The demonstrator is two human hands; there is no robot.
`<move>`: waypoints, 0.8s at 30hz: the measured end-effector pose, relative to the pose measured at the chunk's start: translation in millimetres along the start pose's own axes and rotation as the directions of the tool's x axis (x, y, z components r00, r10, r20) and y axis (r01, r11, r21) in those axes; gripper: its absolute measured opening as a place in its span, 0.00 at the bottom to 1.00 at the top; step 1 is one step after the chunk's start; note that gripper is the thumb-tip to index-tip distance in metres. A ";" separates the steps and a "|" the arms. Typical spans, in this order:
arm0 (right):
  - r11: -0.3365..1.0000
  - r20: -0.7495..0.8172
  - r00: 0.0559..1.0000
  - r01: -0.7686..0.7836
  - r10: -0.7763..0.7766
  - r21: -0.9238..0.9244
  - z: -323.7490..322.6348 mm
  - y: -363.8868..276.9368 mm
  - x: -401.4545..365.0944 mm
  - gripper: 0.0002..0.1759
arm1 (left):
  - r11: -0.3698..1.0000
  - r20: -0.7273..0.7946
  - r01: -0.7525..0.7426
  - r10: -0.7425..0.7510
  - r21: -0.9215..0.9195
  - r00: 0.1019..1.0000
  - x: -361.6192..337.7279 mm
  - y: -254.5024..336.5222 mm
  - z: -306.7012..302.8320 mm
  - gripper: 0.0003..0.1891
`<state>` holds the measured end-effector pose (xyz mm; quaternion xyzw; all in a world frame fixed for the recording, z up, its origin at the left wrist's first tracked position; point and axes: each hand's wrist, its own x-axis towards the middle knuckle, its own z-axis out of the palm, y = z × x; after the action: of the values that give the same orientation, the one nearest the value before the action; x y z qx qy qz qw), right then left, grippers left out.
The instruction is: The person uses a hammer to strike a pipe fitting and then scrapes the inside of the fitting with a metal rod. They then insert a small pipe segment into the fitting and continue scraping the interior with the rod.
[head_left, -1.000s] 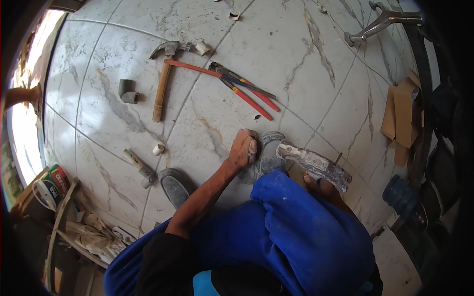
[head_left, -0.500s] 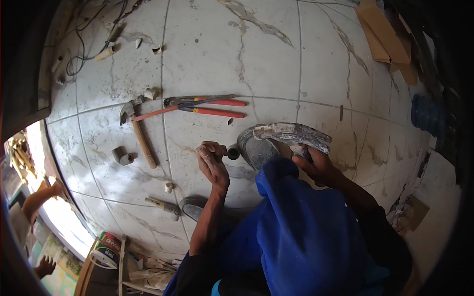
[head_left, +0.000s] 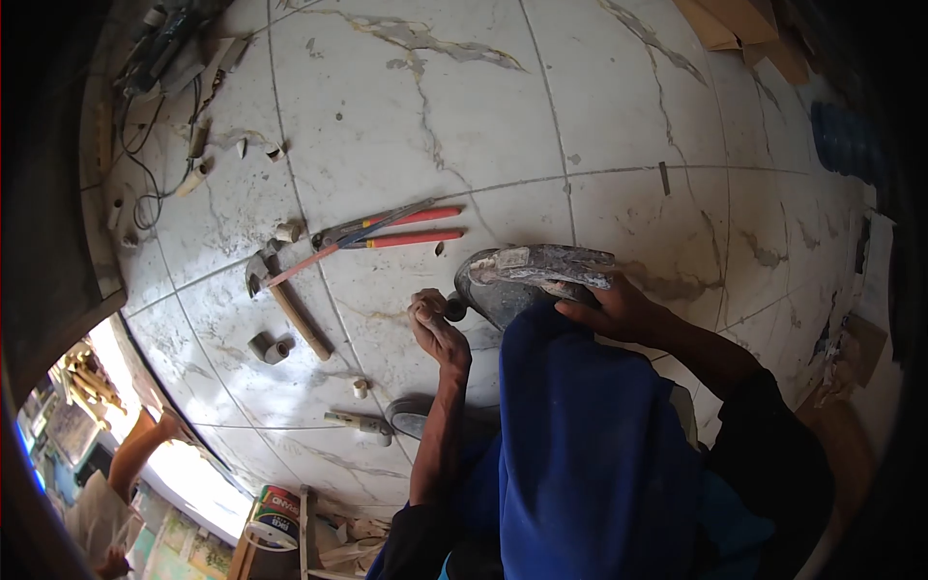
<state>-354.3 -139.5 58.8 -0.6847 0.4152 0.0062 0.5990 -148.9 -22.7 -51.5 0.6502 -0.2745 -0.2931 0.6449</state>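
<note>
My right hand (head_left: 619, 307) is closed around the handle of a claw hammer (head_left: 546, 263), close under its head. The head is crusted with pale grit and lies sideways over a grey slipper (head_left: 495, 302). My left hand (head_left: 440, 327) is closed, with the dark round opening of a pipe fitting (head_left: 454, 307) showing at its fingertips; the rest of the fitting is hidden. Left of it, a wooden-handled claw hammer (head_left: 300, 322) lies on the tiles near a grey pipe elbow (head_left: 269, 348). Red-handled pincers (head_left: 411, 239) lie further off, crossed by a hacksaw blade (head_left: 353, 238).
Pipe pieces (head_left: 358, 422) and a small cap (head_left: 361, 388) lie on the tiled floor. A paint bucket (head_left: 275, 517) stands at lower left. Another person's arm (head_left: 140, 454) shows beyond the doorway. Cable (head_left: 145, 184) and cardboard (head_left: 739, 24) lie at the far side.
The view has turned and shifted, so the floor things appear moved. My left hand sits closer to the fitting's opening. The hammer in my right hand has shifted slightly left, over the slipper.
</note>
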 end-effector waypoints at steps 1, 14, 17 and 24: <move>1.000 0.003 1.000 0.001 -0.001 -0.001 -0.2 0.7 0.3 0.32 | 0.999 0.018 -0.024 0.025 -0.028 1.000 -0.5 -0.7 0.9 0.18; 1.000 0.007 1.000 -0.024 0.024 0.014 -0.7 3.1 -2.5 0.38 | 0.850 0.300 -0.292 0.168 0.439 0.939 2.1 -13.1 -15.0 0.11; 0.999 -0.001 0.999 -0.039 0.039 0.021 -1.1 -3.2 -2.3 0.37 | 0.784 0.414 -0.459 0.286 0.417 0.864 3.4 -19.1 -9.4 0.06; 0.977 0.048 0.994 0.102 -0.095 -0.186 14.0 8.0 0.6 0.28 | 0.807 0.337 -0.485 0.378 0.337 0.862 7.4 -24.2 -2.9 0.11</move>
<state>-351.7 -127.8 48.0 -0.7578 0.3666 0.0290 0.5390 -142.3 -25.8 -75.9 0.6474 -0.5515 -0.1540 0.5030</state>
